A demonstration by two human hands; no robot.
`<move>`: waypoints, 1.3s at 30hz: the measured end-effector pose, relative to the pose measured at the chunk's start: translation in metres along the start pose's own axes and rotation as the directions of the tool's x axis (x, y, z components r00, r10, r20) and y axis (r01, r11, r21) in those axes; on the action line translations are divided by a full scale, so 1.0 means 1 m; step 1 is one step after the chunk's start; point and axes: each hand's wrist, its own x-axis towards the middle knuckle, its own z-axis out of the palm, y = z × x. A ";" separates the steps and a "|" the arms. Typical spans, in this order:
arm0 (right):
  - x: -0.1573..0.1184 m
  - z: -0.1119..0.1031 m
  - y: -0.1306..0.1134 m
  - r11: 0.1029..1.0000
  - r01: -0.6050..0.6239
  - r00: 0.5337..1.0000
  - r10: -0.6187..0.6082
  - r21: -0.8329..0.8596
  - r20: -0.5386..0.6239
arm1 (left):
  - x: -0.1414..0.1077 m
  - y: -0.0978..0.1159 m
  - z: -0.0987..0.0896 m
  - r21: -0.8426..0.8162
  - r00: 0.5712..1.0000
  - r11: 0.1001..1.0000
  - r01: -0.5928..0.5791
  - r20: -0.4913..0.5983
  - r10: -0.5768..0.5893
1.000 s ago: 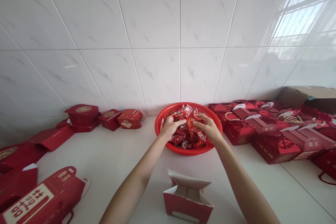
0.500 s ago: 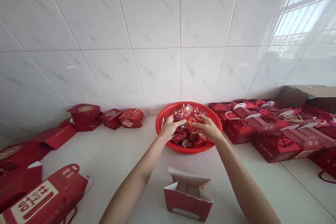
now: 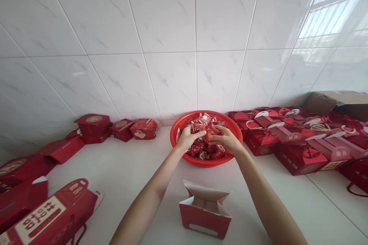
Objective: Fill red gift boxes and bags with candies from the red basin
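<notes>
Both my hands are over a red plastic basket [image 3: 211,164] heaped with red-wrapped candies [image 3: 205,118]. My left hand [image 3: 187,138] is closed on a small red candy packet [image 3: 199,127], its thumb pointing right. Fingers of my right hand [image 3: 227,139] are bent round another red candy packet [image 3: 212,136], close to the left thumb. Between my forearms, nearer to me, an opened red paper box [image 3: 204,218] stands upright with its top flaps apart. Its pale inside shows no contents.
Red gift boxes [image 3: 301,159] with rope handles crowd the right side, with a brown cardboard box [image 3: 336,101] behind them. More red boxes [image 3: 61,149] line the left, including a large one [image 3: 54,214] near the front. A tiled wall [image 3: 169,80] rises behind the basket.
My hands stay over the basket, and the fingers shift slightly on the candy packets. The view has moved a little; the boxes look unchanged.
</notes>
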 end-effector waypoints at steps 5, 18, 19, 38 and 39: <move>0.001 -0.002 0.002 1.000 0.004 1.000 -0.004 0.007 0.025 | -0.006 0.011 0.003 0.093 1.000 0.996 0.002 -0.029 0.001; 0.003 -0.002 0.003 0.997 0.075 0.996 -0.075 0.007 -0.037 | 0.005 -0.006 0.002 -0.159 0.993 0.986 0.047 0.110 -0.030; 0.003 -0.002 0.003 0.996 0.083 0.996 -0.083 0.016 -0.043 | 0.004 -0.007 0.002 -0.179 0.991 0.983 0.025 0.136 0.000; 0.001 -0.004 -0.005 0.967 0.201 0.958 -0.161 0.156 -0.239 | 0.003 -0.001 0.006 0.338 0.958 0.903 -0.267 0.195 0.210; 0.002 -0.004 -0.005 0.967 0.199 0.957 -0.156 0.160 -0.244 | 0.003 -0.001 0.005 0.401 0.948 0.874 -0.273 0.267 0.174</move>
